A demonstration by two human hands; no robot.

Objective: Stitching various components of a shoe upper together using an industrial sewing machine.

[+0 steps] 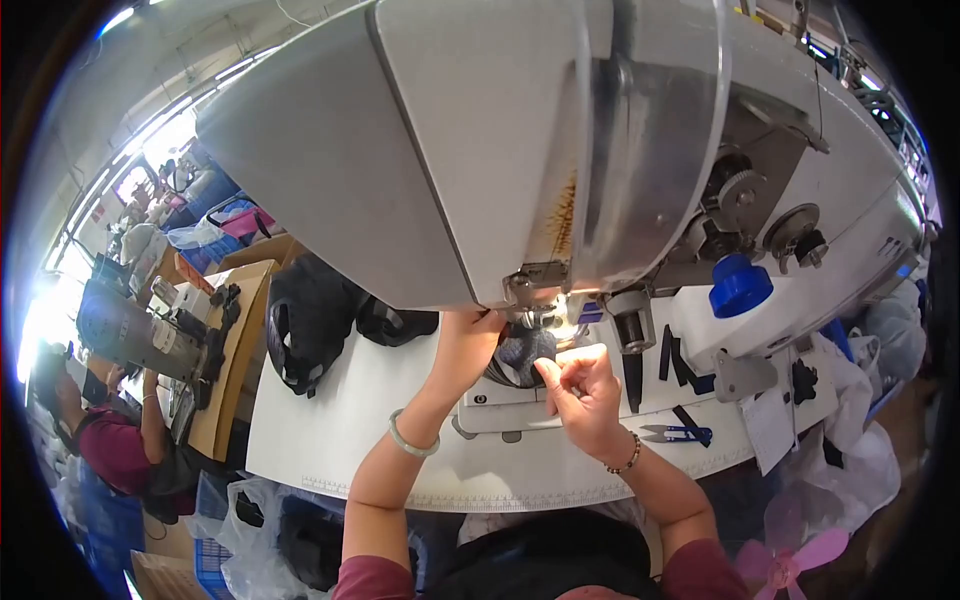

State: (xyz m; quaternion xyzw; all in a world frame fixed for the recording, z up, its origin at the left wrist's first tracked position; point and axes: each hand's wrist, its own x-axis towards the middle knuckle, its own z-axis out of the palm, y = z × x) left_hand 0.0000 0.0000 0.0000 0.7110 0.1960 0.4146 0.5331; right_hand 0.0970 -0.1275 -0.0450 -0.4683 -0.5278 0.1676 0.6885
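A dark fabric piece [520,362] lies under the lit needle area of a large white sewing machine [480,140]. At its left side is my left hand [466,352], a pale bangle on the wrist; its fingertips are hidden by the machine head and the fabric. My right hand [585,395], with a beaded bracelet, is at the fabric's right edge. Its fingers are curled in and the thumb points toward the fabric. Whatever lies between those fingers is too small to make out.
Black fabric pieces [310,315] lie on the white table [330,440] at left. Blue-handled thread snips [676,434] and black strips [678,362] are at right. A blue knob [740,287] juts from the machine. Another person [118,445] works at a machine far left; a pink fan [785,560] is lower right.
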